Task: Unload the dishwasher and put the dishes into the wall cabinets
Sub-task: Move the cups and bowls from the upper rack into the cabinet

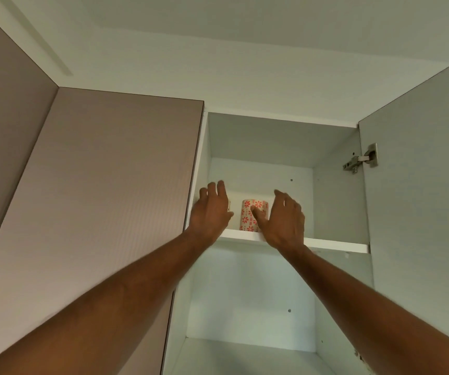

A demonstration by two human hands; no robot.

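Observation:
A white mug with a red flower pattern [249,212] stands on the upper shelf [334,244] of the open wall cabinet. My right hand [282,221] is raised just right of it, fingers spread, thumb lying across the mug's front without gripping it. My left hand [211,212] is up at the shelf's left end, fingers apart. A sliver of a second mug [229,205] shows behind the left hand, mostly hidden. Whether the left hand touches it cannot be told.
The cabinet door [421,171] stands open on the right, with a metal hinge [361,159]. Brown closed cabinet doors [104,198] fill the left. The lower shelf [245,355] shows nothing on it. The ceiling is above.

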